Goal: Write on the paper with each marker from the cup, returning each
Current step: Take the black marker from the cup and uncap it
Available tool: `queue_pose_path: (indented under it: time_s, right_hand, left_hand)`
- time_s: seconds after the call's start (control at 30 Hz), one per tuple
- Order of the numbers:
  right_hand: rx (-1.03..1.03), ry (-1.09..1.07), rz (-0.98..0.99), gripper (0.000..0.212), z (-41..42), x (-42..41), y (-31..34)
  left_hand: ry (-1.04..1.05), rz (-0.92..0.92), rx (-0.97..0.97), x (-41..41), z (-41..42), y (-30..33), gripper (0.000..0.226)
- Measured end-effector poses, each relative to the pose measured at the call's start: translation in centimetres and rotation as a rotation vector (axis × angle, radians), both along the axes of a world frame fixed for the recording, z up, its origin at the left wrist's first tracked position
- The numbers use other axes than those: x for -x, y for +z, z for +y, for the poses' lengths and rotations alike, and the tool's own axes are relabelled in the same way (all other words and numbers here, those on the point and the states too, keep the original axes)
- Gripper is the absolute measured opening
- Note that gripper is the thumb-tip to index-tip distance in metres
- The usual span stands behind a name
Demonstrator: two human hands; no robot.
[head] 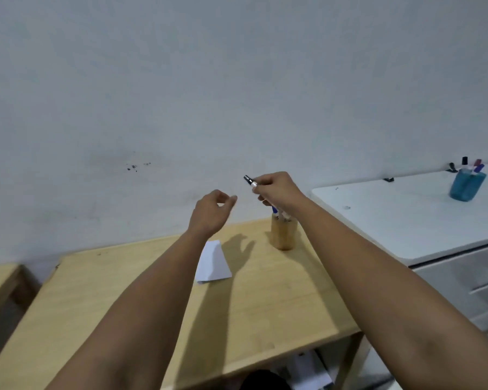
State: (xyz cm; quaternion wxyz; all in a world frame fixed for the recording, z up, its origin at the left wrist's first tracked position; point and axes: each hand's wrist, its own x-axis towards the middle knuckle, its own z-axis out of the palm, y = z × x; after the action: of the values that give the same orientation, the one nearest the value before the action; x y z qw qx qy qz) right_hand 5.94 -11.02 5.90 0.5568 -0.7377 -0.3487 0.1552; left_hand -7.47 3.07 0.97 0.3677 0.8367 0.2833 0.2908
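A wooden cup (pixel 284 233) stands near the back of the light wooden table (pixel 265 305), with markers (pixel 276 213) sticking out of its top. My right hand (pixel 279 190) is raised above the cup and shut on a white marker with a black cap (pixel 250 181), which points up and to the left. My left hand (pixel 213 213) hovers to the left of it, fingers loosely curled and holding nothing, a short gap from the marker's cap. A small white paper (pixel 216 263) lies on the table below my left hand, partly hidden by my forearm.
A white drawer unit (pixel 406 220) stands to the right, bearing a blue cup (pixel 466 185) with several markers. A second wooden table (pixel 0 280) sits at the far left. A pale wall rises behind. Papers lie on a shelf under the table (pixel 307 372).
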Motion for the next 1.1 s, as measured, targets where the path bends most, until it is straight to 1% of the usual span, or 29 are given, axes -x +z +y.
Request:
queue_pose_path:
  time_s: [0.07,0.1,0.17,0.23,0.27,0.33,0.4,0.47,0.53,0.57,0.63,0.67,0.77,0.83,0.93,1.03,1.1]
  right_hand:
    - [0.042,0.132,0.061,0.018,1.1,2.3,-0.8]
    - [0.077,0.202,0.083,0.014,1.7,3.4,-1.2]
    - [0.170,0.340,0.095,0.011,3.2,5.8,-2.1]
    - [0.242,0.420,0.050,0.016,4.7,8.1,-2.9]
    - [0.253,0.438,0.028,0.020,5.4,9.0,-3.3]
    - [0.225,0.457,0.025,0.024,6.6,10.4,-3.9]
    - [0.182,0.475,-0.002,0.023,7.7,11.2,-4.3]
    - [0.206,0.465,-0.142,0.016,8.4,11.1,-4.7]
    - [0.283,0.413,-0.295,0.011,8.5,9.6,-5.5]
    - [0.302,0.363,-0.323,0.012,8.2,8.4,-6.1]
    - [0.257,0.233,-0.286,0.014,7.5,5.4,-7.4]
    - [0.212,0.174,-0.243,0.014,7.2,4.1,-7.9]
    - [0.123,0.081,-0.119,0.010,7.2,2.1,-9.6]
    - [0.096,0.067,-0.067,0.008,8.0,1.5,-10.8]
    - [0.078,0.061,-0.016,0.003,9.1,1.2,-12.4]
    - [0.047,0.045,0.031,0.005,9.7,1.4,-13.2]
    - [0.030,0.048,0.055,0.002,9.8,1.5,-13.5]
  left_hand:
    - [0.049,-0.047,0.060,2.6,0.7,0.4,0.066]
    - [0.066,-0.062,0.083,3.8,1.0,0.4,0.071]
    - [0.103,-0.052,0.088,5.9,1.8,0.5,0.075]
    - [0.132,-0.016,0.070,7.7,3.1,0.4,0.080]
    - [0.138,-0.002,0.071,8.4,3.9,0.1,0.078]
    - [0.126,0.016,0.092,9.6,5.6,-0.5,0.068]
    - [0.121,0.029,0.109,10.4,6.8,-1.0,0.061]
    - [0.177,0.007,0.108,11.0,8.2,-1.6,0.060]
    - [0.321,-0.012,0.080,12.4,10.3,-2.3,0.063]
    - [0.398,0.016,0.033,13.5,11.6,-2.8,0.065]
    - [0.505,0.125,-0.101,15.2,13.5,-3.9,0.071]
    - [0.522,0.192,-0.180,15.5,14.1,-4.5,0.072]
    - [0.453,0.404,-0.426,14.4,14.4,-7.3,0.064]
    - [0.368,0.526,-0.527,13.2,14.4,-9.4,0.053]
    - [0.293,0.642,-0.535,12.0,14.5,-12.5,0.048]
    - [0.278,0.665,-0.553,11.9,14.1,-15.1,0.047]
    - [0.281,0.662,-0.507,12.1,14.2,-15.8,0.051]
